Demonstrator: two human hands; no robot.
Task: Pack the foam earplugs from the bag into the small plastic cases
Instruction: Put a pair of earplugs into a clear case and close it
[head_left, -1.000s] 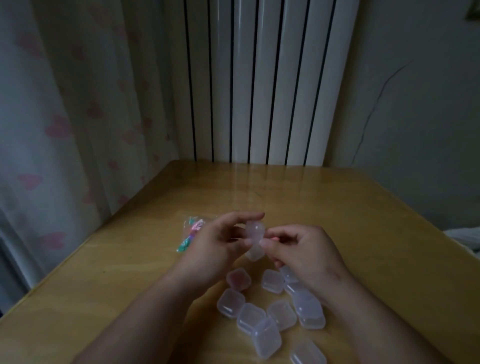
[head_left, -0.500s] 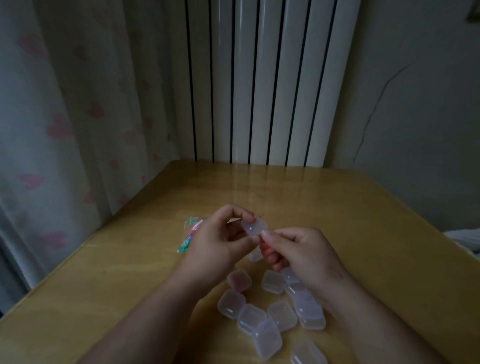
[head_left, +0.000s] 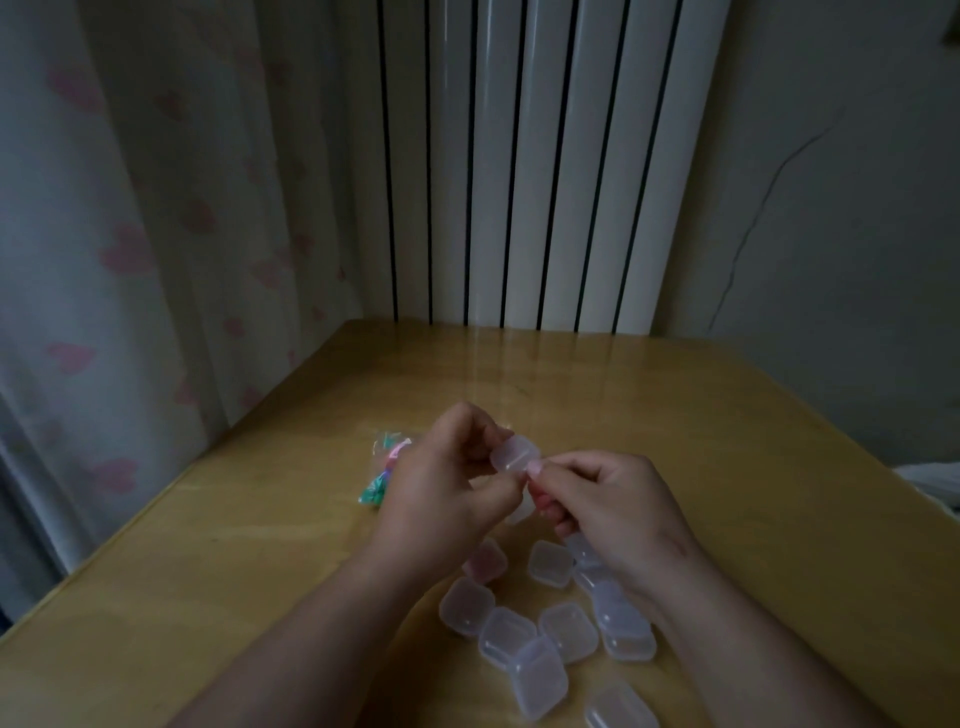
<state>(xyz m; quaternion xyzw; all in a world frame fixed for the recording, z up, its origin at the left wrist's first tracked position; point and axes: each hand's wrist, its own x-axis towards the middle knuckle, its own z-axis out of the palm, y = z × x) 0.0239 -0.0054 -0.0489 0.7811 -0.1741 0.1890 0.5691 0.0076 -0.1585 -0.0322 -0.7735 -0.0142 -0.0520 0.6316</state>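
The left hand (head_left: 441, 499) grips a small case (head_left: 514, 453) by its left side, fingers curled round it, above the table (head_left: 727, 441). The right hand (head_left: 613, 504) pinches the case's near right edge between thumb and forefinger. That edge faces right, so I judge the lid will be worked from there. The case is translucent plastic, square with rounded corners. The crinkly clear bag (head_left: 384, 467) of coloured earplugs lies just left of the left hand, partly hidden. More cases (head_left: 540, 670) lie scattered near, below the wrists.
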